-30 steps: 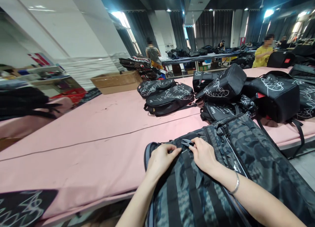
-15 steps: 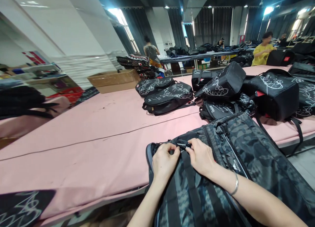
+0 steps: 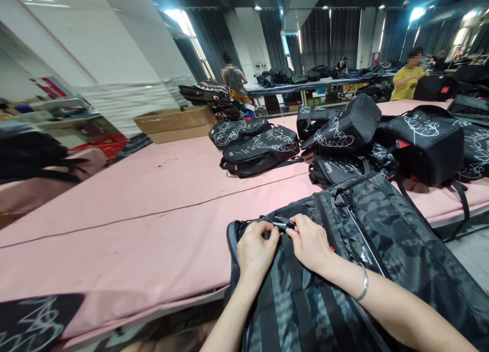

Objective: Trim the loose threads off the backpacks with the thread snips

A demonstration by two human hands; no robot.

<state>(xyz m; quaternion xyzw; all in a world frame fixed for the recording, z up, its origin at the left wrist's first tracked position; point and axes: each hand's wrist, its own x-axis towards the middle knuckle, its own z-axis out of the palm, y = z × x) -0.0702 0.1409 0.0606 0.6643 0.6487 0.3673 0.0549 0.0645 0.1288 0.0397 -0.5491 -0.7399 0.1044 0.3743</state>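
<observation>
A large dark camouflage backpack (image 3: 397, 224) lies in front of me, partly over the front of the pink table. Thread snips (image 3: 283, 223) are in my right hand (image 3: 312, 244), their blades apart and pointing left, just above the bag's upper left edge. My left hand (image 3: 256, 247) is closed in a pinch at that same edge, fingertips close to the blades. What it pinches is hidden behind the fingers. Below my hands, dark straps (image 3: 296, 291) run down the bag.
On the pink table (image 3: 126, 204), black backpacks with white line drawings (image 3: 263, 151) lie at the middle and pile up at the right (image 3: 431, 143). A cardboard box (image 3: 175, 124) stands at the far edge. A co-worker in yellow (image 3: 405, 82) handles a black bag further back.
The snips' blades now show wider apart, and my right hand has shifted slightly left. My left hand holds its pinch in nearly the same place.
</observation>
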